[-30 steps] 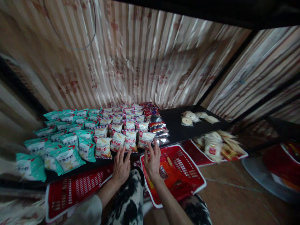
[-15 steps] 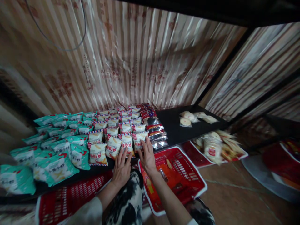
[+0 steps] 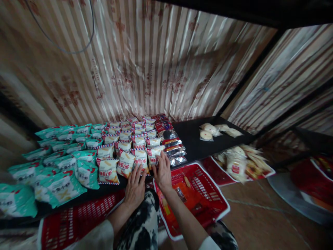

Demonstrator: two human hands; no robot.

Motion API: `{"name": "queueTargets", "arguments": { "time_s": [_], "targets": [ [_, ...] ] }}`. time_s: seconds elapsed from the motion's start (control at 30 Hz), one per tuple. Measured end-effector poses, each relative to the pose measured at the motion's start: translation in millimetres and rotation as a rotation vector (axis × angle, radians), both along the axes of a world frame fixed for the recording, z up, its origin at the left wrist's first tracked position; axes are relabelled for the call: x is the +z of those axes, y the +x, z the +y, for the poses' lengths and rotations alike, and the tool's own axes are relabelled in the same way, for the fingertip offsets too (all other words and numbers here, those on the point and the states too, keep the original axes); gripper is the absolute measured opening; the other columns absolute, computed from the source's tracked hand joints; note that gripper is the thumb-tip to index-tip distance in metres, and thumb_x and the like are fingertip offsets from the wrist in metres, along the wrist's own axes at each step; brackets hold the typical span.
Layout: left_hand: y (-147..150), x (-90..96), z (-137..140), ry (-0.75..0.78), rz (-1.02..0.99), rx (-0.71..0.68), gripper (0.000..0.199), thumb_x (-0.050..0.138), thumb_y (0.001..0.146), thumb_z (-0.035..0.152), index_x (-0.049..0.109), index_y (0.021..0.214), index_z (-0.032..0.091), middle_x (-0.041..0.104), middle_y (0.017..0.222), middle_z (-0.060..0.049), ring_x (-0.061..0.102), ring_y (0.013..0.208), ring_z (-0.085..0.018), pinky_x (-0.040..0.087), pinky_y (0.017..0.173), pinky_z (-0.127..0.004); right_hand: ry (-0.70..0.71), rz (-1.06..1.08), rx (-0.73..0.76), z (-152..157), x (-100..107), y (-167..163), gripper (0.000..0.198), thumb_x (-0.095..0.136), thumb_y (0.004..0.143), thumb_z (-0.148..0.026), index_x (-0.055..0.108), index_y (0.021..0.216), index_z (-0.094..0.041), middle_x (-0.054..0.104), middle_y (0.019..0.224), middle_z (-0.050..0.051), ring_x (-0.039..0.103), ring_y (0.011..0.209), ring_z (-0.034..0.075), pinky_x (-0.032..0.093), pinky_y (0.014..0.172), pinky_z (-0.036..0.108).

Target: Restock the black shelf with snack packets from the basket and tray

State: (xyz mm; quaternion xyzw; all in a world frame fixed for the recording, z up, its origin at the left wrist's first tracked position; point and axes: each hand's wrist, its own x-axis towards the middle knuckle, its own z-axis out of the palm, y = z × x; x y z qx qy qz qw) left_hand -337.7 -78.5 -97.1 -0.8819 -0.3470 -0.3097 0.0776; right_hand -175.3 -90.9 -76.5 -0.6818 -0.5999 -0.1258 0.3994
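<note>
Left hand [image 3: 135, 183] spread, grasping nothing, fingertips against white bag [image 3: 140, 156] at its 12 o'clock. Right hand [image 3: 163, 173] loosely open, touching neighbouring bag [image 3: 154, 153] at 11 o'clock. Probably light, puffy, slick, crushable; best pinched by sealed edge.

Black shelf [image 3: 191, 147] along a striped covering, teal packets [image 3: 62, 189] crowded in rows at its left end, white-and-red packets [image 3: 108, 171] ranked in the middle, a column of dark red and silver packets [image 3: 173, 148] just beside them, pale rounds in clear wrappers [image 3: 206, 135] lying toward the right.
</note>
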Motion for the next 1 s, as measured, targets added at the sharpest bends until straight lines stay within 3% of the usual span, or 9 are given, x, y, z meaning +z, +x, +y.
{"name": "queueTargets", "arguments": {
  "time_s": [0.5, 0.77, 1.0],
  "targets": [
    [1, 0.0, -3, -0.020, -0.003, 0.000, 0.053, 0.045, 0.082, 0.011, 0.044, 0.135, 0.014, 0.037, 0.145, -0.014, 0.024, 0.138, -0.027, 0.031, 0.107, -0.043, -0.013, -0.004, -0.016, 1, 1, 1, 0.042, 0.040, 0.088, -0.018, 0.041, 0.130, -0.011, 0.024, 0.149, 0.020, 0.022, 0.138, 0.029, 0.035, 0.103, 0.053],
    [0, 0.8, -9, -0.009, -0.052, -0.056, 0.062, 0.038, 0.079, 0.003, 0.033, 0.141, 0.013, 0.034, 0.146, -0.014, 0.023, 0.139, -0.026, 0.033, 0.107, -0.045, 0.013, 0.004, -0.008, -5, -1, 2, 0.045, 0.042, 0.089, -0.018, 0.039, 0.134, -0.013, 0.025, 0.149, 0.018, 0.024, 0.137, 0.029, 0.037, 0.102, 0.051],
    [29, 6.2, -32, -0.048, -0.100, -0.131, 0.054, 0.036, 0.084, 0.006, 0.038, 0.137, 0.017, 0.035, 0.146, -0.012, 0.026, 0.137, -0.024, 0.040, 0.104, -0.040, 0.046, 0.037, 0.037, -22, -3, 10, 0.050, 0.042, 0.091, -0.018, 0.032, 0.140, -0.020, 0.022, 0.151, 0.015, 0.025, 0.137, 0.029, 0.039, 0.101, 0.051]
  ]
}}
